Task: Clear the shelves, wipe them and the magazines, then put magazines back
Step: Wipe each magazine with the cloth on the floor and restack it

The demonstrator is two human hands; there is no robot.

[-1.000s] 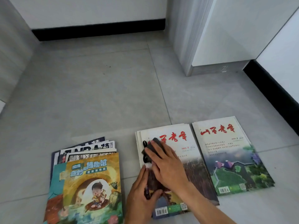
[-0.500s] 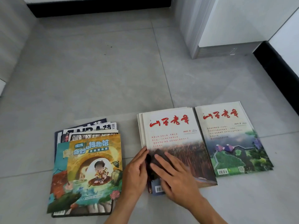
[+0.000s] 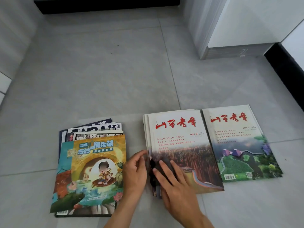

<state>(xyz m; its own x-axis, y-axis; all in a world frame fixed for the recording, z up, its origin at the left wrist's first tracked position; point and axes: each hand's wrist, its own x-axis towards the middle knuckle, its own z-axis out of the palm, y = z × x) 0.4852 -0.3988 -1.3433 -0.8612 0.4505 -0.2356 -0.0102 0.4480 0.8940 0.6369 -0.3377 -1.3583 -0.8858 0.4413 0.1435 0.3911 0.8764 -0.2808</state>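
The middle stack of magazines (image 3: 179,145) lies flat on the grey tiled floor (image 3: 115,79), its top cover cream with red brush characters above a reddish field picture. Touching its right edge lies a single magazine (image 3: 238,142) with the same red title over a green landscape. To the left, set apart by a strip of floor, sits a fanned pile (image 3: 92,170) topped by a yellow cartoon cover. A white cabinet (image 3: 246,27) stands at far right. Your right hand (image 3: 176,185) lies palm-down, fingers straight, pressing a dark cloth (image 3: 153,171) onto the near left corner of the middle stack. Your left hand (image 3: 135,171) rests just beside that stack's left edge, fingers relaxed and touching it, holding nothing.
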